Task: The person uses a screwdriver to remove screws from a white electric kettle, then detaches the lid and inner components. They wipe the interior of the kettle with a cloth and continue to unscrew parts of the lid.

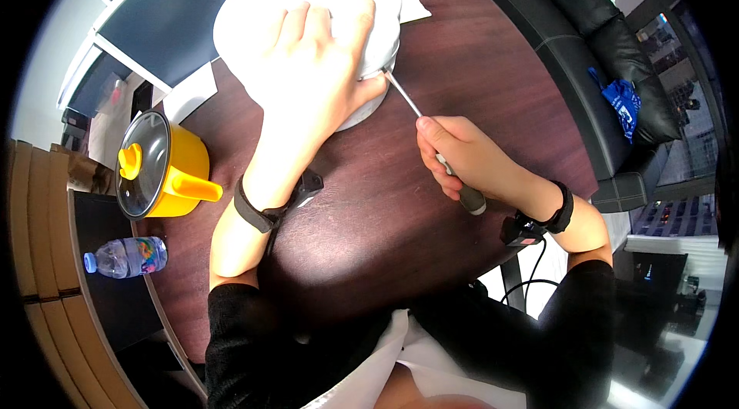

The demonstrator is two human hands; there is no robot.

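A large white rounded object (245, 28) stands on the dark red-brown table, with a knob-like bump at its far end; bright glare hides its details, and I cannot tell what kind of thing it is. My left hand (314, 74) lies over it with the fingers spread, pressing on its surface. In my right hand (462, 153) is a screwdriver (405, 96) with a long metal shaft and a grey handle. Its tip touches, or nearly touches, the near right edge of the white object, close to my left thumb.
To the left stands a yellow pot (188, 163) with a glass lid, its handle toward me. A water bottle (132, 257) lies at the table's left edge. Sheets of white paper (192, 93) lie near a dark partition (173, 9). A black sofa (573, 70) flanks the right side.
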